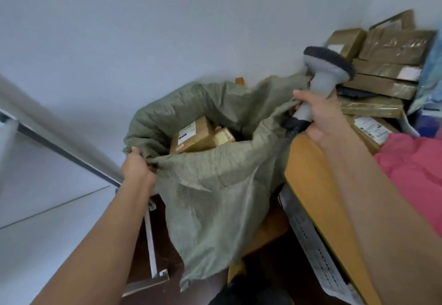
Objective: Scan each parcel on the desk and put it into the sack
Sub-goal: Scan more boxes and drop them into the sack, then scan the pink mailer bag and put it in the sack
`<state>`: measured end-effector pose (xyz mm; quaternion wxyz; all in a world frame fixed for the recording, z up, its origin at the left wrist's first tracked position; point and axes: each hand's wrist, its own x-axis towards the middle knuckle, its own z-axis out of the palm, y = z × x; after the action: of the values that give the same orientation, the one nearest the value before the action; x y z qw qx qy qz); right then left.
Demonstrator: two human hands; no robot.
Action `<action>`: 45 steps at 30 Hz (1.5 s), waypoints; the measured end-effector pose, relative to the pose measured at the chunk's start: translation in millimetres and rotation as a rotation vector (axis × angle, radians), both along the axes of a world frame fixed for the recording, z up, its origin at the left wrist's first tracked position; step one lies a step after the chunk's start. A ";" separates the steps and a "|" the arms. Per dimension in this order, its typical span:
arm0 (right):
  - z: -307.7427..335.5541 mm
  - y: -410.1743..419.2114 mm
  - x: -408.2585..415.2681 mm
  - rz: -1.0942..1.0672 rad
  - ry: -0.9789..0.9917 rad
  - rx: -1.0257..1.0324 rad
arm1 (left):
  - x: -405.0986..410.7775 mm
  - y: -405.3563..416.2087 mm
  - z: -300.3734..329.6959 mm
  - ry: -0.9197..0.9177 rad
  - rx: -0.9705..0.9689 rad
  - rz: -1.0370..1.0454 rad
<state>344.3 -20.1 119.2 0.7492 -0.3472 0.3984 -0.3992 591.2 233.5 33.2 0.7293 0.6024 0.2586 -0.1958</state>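
Holding sack open, scanner in other hand

Left hand (136,167) grips the near-left rim of the sack (215,185), fingers curled round bunched cloth; fingertips hidden in the fold. Right hand (320,118) is wrapped round the handle of the scanner (327,70) and seems to pinch the sack's right rim against it too; where handle, cloth and fingers meet is dark and hard to read. Scanner head is motion-blurred, window side not visible. A dark cord or handle base (295,124) shows under the hand, unclear which.

Sack is green woven, mouth open, standing just left of the tabletop (318,185); its bottom is out of sight. Inside: a brown box (191,136) with a white label and a smaller box (223,136) beside it, both partly covered by the rim. Whatever lies deeper is hidden.

Parcels (387,65) are stacked at the far right of the tabletop against the wall, brown and taped, labels too blurred to read. A labelled parcel (370,129) lies nearer, half covered by the right forearm and a pink sleeve (416,168). Stack is cut off by the right edge; something blue (430,75) there can't be identified. White perforated strip (318,257) runs under the tabletop edge. Lower frame is dark, contents unclear.
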 end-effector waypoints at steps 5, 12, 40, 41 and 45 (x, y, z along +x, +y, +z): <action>21.4 16.6 -3.7 -0.005 0.051 -0.075 | -23.4 11.6 -2.2 0.140 0.097 -0.022; 21.8 14.2 -13.6 -0.077 0.121 -0.059 | 19.5 -7.0 46.5 -0.032 -0.092 -0.087; -79.4 8.9 -71.5 -0.057 0.600 0.273 | -6.6 -19.8 4.1 -0.375 1.286 -0.882; -78.6 9.0 -73.0 -0.062 0.590 0.274 | -8.2 -30.5 6.1 -0.538 1.323 -0.935; -73.6 9.9 -81.5 -0.053 0.534 0.309 | -32.8 -87.3 -3.8 -0.723 0.974 -1.408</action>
<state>262.8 -10.3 45.6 0.6510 -0.3115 0.6462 -0.2480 558.4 146.2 29.4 0.1453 0.8846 -0.3561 -0.2636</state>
